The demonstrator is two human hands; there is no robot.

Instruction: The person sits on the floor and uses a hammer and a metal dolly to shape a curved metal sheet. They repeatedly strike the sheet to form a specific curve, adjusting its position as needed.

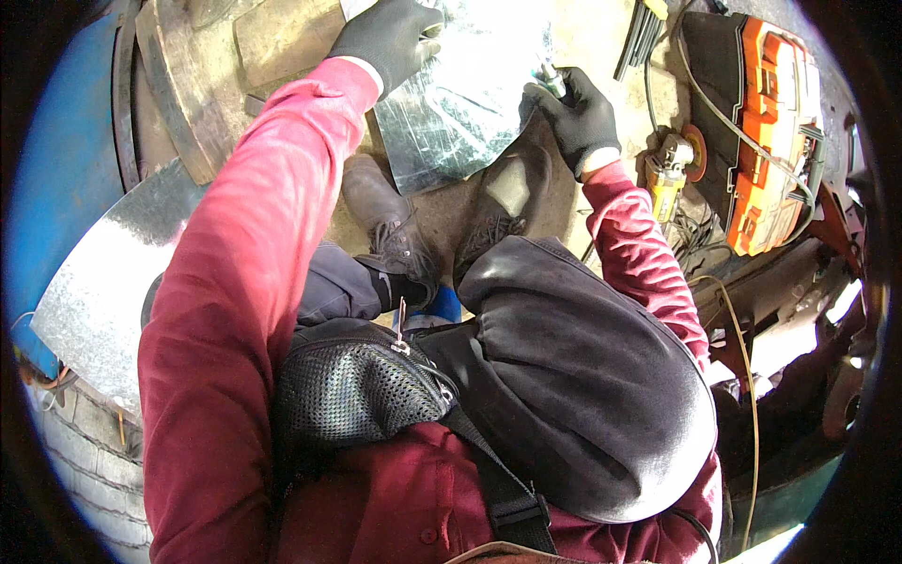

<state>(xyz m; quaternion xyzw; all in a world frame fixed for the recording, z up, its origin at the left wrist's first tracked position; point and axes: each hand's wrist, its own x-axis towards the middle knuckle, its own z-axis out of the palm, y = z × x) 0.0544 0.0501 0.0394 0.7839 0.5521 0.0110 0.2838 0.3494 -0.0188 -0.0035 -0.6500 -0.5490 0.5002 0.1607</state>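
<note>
A shiny sheet of metal (451, 122) lies in front of my boots, its upper part bleached by glare. My left hand (390, 42), in a dark glove, is at the sheet's left side with its fingers curled in. What those fingers hold, if anything, cannot be made out. On the right side of the sheet, my gloved right hand (578, 117) is closed around a small white-and-green tool (552, 80), its exact kind unclear in the bright light.
Right of my right hand lies a yellow angle grinder (667, 174) with a reddish disc. Beyond it stands an orange and black toolbox (775, 132). Wooden boards (178, 85) lie at the far left, and another metal sheet (113, 273) is beside my left arm, above a tyre (94, 470).
</note>
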